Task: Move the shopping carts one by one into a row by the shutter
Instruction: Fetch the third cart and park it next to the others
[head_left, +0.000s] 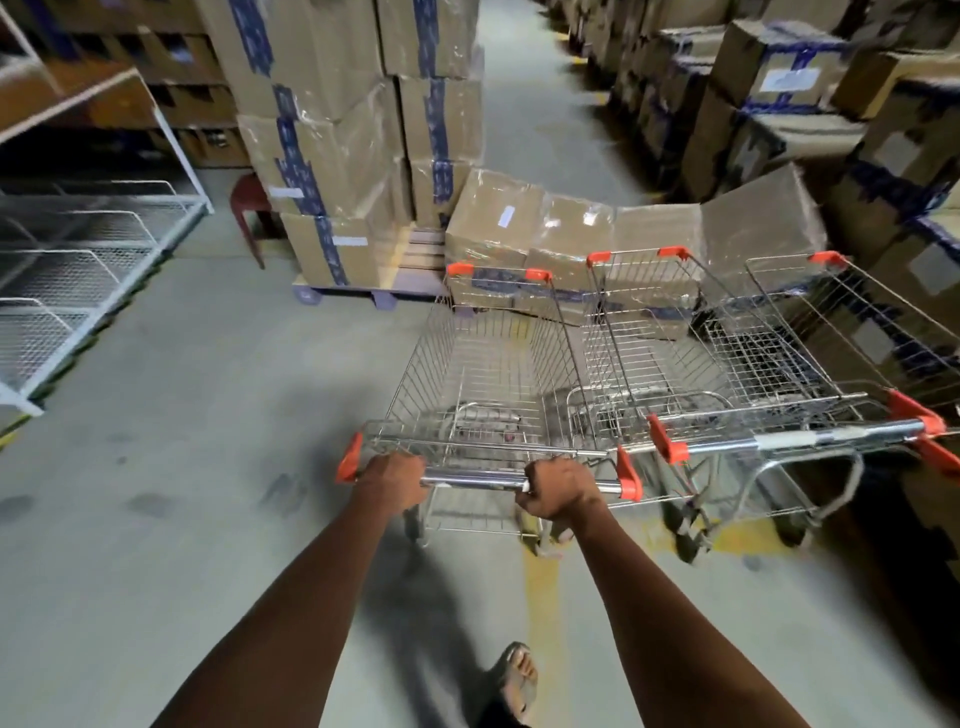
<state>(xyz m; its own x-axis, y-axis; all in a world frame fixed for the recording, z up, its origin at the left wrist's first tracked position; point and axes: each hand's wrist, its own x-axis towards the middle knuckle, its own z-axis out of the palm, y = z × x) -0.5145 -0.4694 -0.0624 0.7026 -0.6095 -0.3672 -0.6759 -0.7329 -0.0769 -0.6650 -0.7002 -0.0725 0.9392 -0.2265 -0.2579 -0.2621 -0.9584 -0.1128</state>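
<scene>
As both arms reached forward: the person stood on a grey floor (156, 441), one sandalled foot (514, 675) showing below the forearms.
Left hand (392, 483): fingers curled over and clamped on the handle (472, 477) near its left orange end cap.
Right hand (558, 491): fingers wrapped round the same bar, clamped on it a little short of the right orange cap.
Cart (488, 374): a wire basket with nothing in it, stretching straight ahead of the knuckles, its wheels on the floor and orange corner guards at the far rim.
Second cart (654, 332): just beyond the right fingers, side by side with the held cart, their baskets almost touching.
Third cart (810, 338): farther right again, close against the second; whether they touched could not be told.
Fallen boxes (582, 234): plastic-wrapped cartons lying just past the front rims of all three carts.
Pallet stack (353, 130): tall taped cartons ahead and left of the left fingers, with a red stool (249, 202) beside it.
White rack (78, 270): mesh shelves far left of the left hand.
Far boxes (831, 104): rows lining the aisle to the right, blurred.
</scene>
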